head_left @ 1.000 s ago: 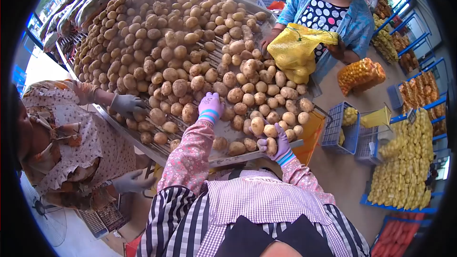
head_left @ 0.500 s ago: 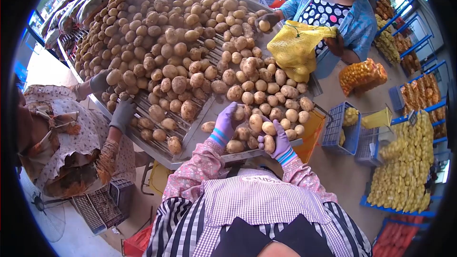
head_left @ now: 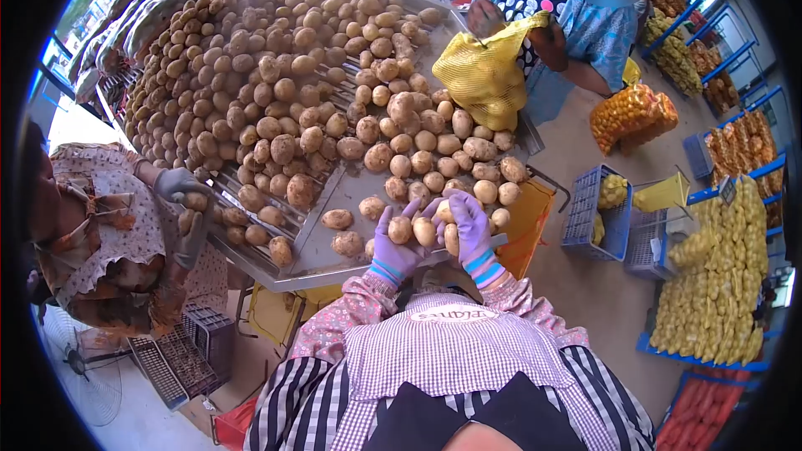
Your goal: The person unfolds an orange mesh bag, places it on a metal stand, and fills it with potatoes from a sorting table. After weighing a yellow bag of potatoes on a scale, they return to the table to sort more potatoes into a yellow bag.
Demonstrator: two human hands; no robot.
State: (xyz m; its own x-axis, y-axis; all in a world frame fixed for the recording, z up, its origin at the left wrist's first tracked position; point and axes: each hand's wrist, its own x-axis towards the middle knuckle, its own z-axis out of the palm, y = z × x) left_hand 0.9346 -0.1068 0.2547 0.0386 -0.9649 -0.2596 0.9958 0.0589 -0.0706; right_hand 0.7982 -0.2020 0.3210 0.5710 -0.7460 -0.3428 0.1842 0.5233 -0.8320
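Both my hands wear purple gloves with blue-striped cuffs, close together over the near edge of the metal sorting table [head_left: 322,238]. My left hand [head_left: 395,252] is closed around potatoes [head_left: 399,230], its fingers curled up behind them. Against it, my right hand [head_left: 473,232] grips potatoes too, one potato [head_left: 452,239] showing under its fingers. Another potato [head_left: 424,232] sits in the gap between the two hands. Just left of my left hand lie a few loose potatoes [head_left: 347,243], and a big heap of potatoes [head_left: 225,75] spreads over the slatted far part.
At the left, a co-worker's gloved hands [head_left: 188,200] hold potatoes at the table edge. Across from me another person holds a yellow mesh bag [head_left: 480,75]. Blue crates [head_left: 597,221], a filled net sack [head_left: 632,119] and stacked yellow bags [head_left: 710,284] stand to the right.
My hands have come closer together, gathering potatoes between them. Fewer potatoes lie around my left hand. The co-worker at left has lifted potatoes; the person opposite has closed up the yellow bag's top.
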